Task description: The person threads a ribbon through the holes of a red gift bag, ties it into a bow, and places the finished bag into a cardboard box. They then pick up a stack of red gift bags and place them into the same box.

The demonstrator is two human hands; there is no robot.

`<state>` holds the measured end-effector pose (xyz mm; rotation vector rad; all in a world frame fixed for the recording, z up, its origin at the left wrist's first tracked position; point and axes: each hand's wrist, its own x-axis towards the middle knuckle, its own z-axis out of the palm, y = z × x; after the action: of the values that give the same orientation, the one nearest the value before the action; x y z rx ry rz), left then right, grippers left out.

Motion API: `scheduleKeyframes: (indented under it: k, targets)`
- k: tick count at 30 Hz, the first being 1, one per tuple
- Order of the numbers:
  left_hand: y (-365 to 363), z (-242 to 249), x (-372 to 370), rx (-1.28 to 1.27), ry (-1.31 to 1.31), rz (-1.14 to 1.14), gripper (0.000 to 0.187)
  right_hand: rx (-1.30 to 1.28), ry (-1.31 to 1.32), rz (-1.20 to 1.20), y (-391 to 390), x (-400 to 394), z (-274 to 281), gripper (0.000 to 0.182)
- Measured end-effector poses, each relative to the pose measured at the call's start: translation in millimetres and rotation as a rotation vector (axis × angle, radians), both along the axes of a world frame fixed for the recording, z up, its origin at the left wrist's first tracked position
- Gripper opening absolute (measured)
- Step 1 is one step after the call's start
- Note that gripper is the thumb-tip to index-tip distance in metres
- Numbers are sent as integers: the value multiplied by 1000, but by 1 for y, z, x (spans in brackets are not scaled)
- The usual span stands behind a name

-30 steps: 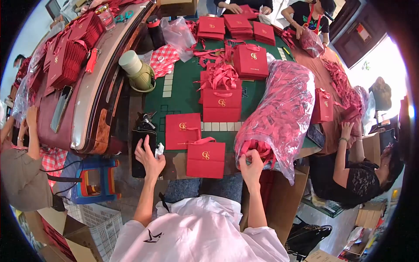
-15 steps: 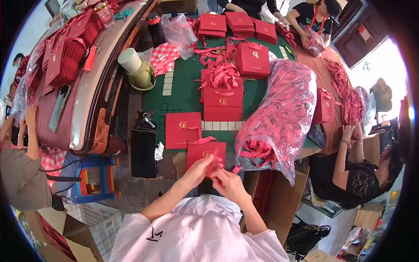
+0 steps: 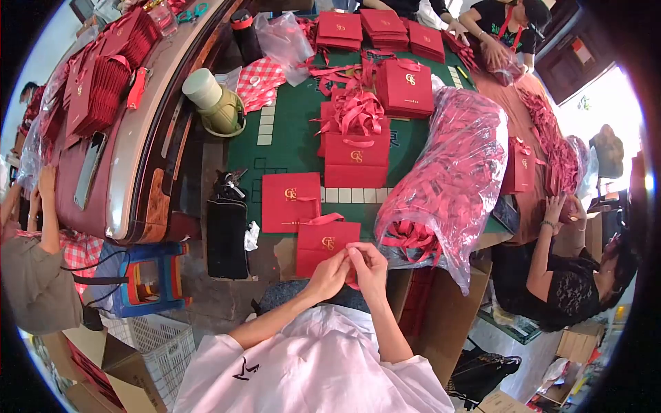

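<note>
My left hand (image 3: 328, 277) and my right hand (image 3: 368, 270) meet at the table's near edge, fingers pinched together. Between them shows a short bit of red ribbon (image 3: 352, 280), mostly hidden by the fingers. Just behind the hands lies a red paper bag (image 3: 322, 237) with gold lettering and a ribbon handle at its far end. Another red bag (image 3: 282, 204) lies flat beyond it to the left. Farther back, a red bag (image 3: 357, 162) carries a heap of loose red ribbons (image 3: 358, 113).
A clear plastic sack of red ribbons (image 3: 451, 172) fills the table's right side. Stacked red bags (image 3: 339, 31) sit at the back. A green-lidded jug (image 3: 215, 103) and a black pouch (image 3: 227, 237) are leftward. Co-workers handle items around the table.
My hands have come closer together, with the right hand now upright, fingertips pointing up. The ribbon end that stuck out beside the right hand no longer shows. The view has shifted slightly.
</note>
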<state>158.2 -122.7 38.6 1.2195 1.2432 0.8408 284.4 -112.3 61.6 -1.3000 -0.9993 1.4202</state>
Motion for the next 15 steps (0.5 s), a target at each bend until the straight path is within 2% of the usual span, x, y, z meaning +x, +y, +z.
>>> scheduleKeyframes:
  k: [3, 5, 8, 9, 10, 11, 12, 15]
  targets:
    - [2, 4, -4, 66, 61, -35, 26, -51, 0, -15, 2, 0, 4, 16]
    - [14, 9, -17, 227, 145, -170, 22, 78, -61, -55, 4, 5, 3, 18]
    - [33, 11, -30, 502, 394, -4, 22, 135, -161, -64, 8, 18, 0, 20]
    - [39, 10, -33, 500, 394, -4, 22, 154, -245, -29, 10, 22, -1, 22]
    - [44, 10, -34, 543, 574, -9, 28, 152, -246, -28, 11, 24, -2, 22]
    - [48, 9, -36, 585, 756, -14, 35, 209, -423, 37, 14, 24, -2, 23]
    - [52, 7, -37, 586, 756, -15, 35, 267, -601, 103, 17, 24, -2, 24]
    - [58, 1, -39, 586, 869, -75, 47, 267, -585, 17, 20, 15, -11, 22]
